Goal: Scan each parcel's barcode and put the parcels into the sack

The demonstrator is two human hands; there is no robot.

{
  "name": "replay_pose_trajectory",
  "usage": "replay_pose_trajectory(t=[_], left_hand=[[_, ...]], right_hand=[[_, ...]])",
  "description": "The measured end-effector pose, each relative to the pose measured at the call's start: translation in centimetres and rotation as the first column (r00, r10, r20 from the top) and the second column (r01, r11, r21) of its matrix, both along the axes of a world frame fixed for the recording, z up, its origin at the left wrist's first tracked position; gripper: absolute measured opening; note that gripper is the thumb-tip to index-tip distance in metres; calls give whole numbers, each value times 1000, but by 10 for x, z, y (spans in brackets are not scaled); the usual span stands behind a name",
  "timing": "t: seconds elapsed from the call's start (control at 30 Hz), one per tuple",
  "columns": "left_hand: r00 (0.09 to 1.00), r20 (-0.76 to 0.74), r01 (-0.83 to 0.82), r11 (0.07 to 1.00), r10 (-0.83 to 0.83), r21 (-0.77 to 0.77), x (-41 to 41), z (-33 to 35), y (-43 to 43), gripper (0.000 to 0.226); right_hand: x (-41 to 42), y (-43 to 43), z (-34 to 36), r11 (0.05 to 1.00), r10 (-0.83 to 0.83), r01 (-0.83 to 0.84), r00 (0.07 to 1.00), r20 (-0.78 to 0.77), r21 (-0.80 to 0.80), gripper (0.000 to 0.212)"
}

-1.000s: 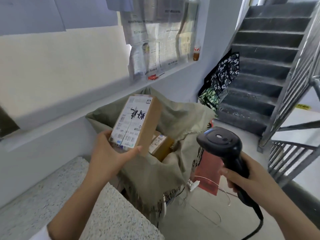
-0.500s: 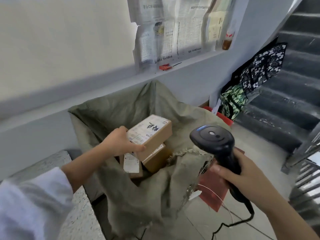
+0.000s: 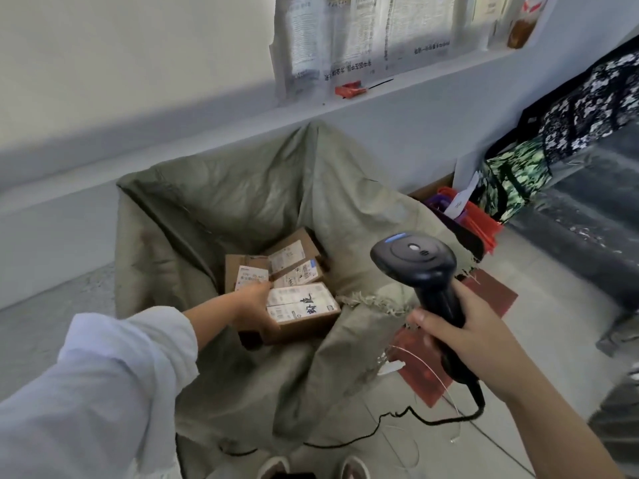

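- The step here looks like the drop-off: the left hand (image 3: 254, 302) is down inside the olive-green woven sack (image 3: 207, 202), clamped on the left end of a brown cardboard parcel with a white label and black handwritten characters (image 3: 301, 309).
- That parcel sits label-up, low in the sack's mouth, right beside the other labelled brown cardboard boxes (image 3: 276, 264) already in there. I can't tell if it's fully resting on something or if the hand is carrying its weight.
- The right hand (image 3: 463, 337) is wrapped around the grip of a black handheld barcode scanner (image 3: 415, 261), held up over the sack's frayed near-right rim. It's pointed away from the label, so I'd guess the scan for this 1 is done.
- The 2 hands are well apart, each busy with its own thing.
- Next move, I reckon: let go of the parcel so it settles flat next to the others, pull the left hand out without dragging the floppy sack edge inward, then go fetch another parcel.
- Worth watching the black coiled cable (image 3: 397, 420) trailing on the floor near the sack.
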State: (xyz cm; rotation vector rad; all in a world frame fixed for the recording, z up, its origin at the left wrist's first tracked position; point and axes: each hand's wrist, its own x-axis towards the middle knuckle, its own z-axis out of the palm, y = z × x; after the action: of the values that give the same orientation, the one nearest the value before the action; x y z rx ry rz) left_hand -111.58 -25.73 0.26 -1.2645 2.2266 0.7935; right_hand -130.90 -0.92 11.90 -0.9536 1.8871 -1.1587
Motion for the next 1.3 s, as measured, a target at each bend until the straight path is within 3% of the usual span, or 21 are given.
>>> replay_pose_trajectory(t=[0.1, 0.23, 0.37, 0.47, 0.6, 0.73, 0.97, 1.3], left_hand=[[999, 35, 27, 999, -26, -34, -2, -15, 7, 84], [972, 173, 186, 966, -156, -179, -8, -28, 10, 59], [969, 95, 245, 931, -228, -271, -16, -32, 18, 45], [951, 141, 298, 939, -276, -173, -17, -38, 21, 43], [901, 287, 334, 942, -324, 15, -12, -38, 20, 62], [903, 296, 313, 949, -310, 40, -12, -29, 25, 59], [920, 184, 382, 896, -345, -227, -25, 20, 31, 47], [978, 117, 205, 896, -172, -395, 12, 78, 57, 56]], right_hand=[[0, -3, -3, 1000, 18, -18, 1000, -5, 10, 13], [4, -5, -5, 1000, 31, -31, 999, 24, 3, 13], [8, -8, -3, 999, 38, -38, 999, 19, -1, 13], [12, -10, -2, 1000, 21, -21, 999, 36, -6, 13], [15, -10, 0, 1000, 9, -8, 997, 73, -15, 14], [16, -6, 6, 1000, 21, -20, 999, 47, -16, 14], [12, 7, 12, 997, 80, -80, 997, 4, 24, 13], [10, 14, 19, 973, 228, -225, 969, -97, 44, 12]])
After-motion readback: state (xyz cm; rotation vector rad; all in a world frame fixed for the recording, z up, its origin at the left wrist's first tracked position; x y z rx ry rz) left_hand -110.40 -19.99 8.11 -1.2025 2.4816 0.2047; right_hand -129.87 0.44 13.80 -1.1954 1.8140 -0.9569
